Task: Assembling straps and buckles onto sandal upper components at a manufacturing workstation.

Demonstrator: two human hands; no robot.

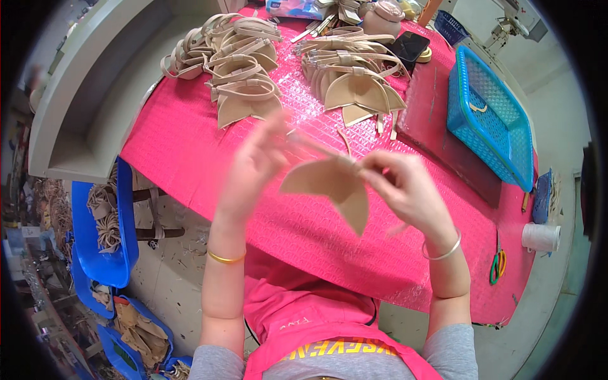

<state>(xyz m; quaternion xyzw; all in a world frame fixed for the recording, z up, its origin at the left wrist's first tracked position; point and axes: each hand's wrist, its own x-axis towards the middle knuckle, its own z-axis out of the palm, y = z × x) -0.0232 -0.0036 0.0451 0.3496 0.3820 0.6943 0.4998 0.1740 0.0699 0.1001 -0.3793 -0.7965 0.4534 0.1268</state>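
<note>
Just left of the right hand (403, 187) pinching it hangs a beige strapped shoe upper (329, 183), likely light and pliable, best held near its strap joint (346, 163); left hand (251, 163) blurred, grip unclear.

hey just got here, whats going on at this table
A person is handling a beige two-lobed piece with a thin strap, above a pink-covered table. The right hand pinches the piece near its top. The left hand is blurred beside the strap's far end, so its grip can't be told. Similar strapped pieces lie in two heaps at the back, a left heap and a right heap. Scissors and a white spool are off to the right.
</note>
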